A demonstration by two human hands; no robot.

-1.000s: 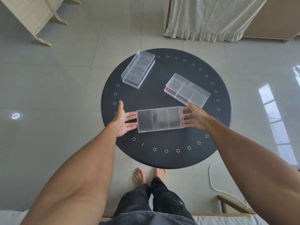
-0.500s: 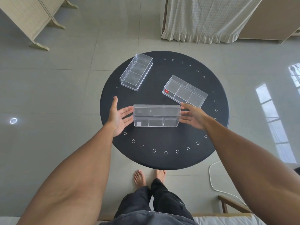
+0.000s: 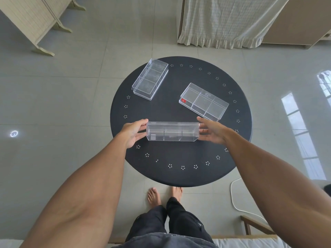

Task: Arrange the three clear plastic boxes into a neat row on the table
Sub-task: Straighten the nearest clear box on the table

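Near box (image 3: pixel 172 131): clear hard plastic, long rectangle, two inner dividers making three compartments, small pale label low on its left end. It sat crosswise at the near-middle of the counter (image 3: pixel 179 172), tipped so a long side wall faced the camera; couldn't tell if its lower edge touched the counter surface.

Left hand (image 3: pixel 133 132) was clamped on the box's left end, thumb on the upper edge, fingers flat against the end wall. Right hand (image 3: pixel 212 131) mirrored that on the right end, fingers partly spread, thumb along the top corner. Box pinched between the two palms (no fingers wrapped underneath that I could see).

Second box (image 3: pixel 203 102): same clear three-cell type, red sticker at its left end, lying flat and angled on the right side of the counter, its near corner just beside the right hand. Third box (image 3: pixel 150 81): same build, lying flat at the far left edge, angled steeply, well apart from the other two.

Counter: round, matte black, ring of small white dot clusters near the rim. Floor (image 3: pixel 71 108): glossy grey tile.
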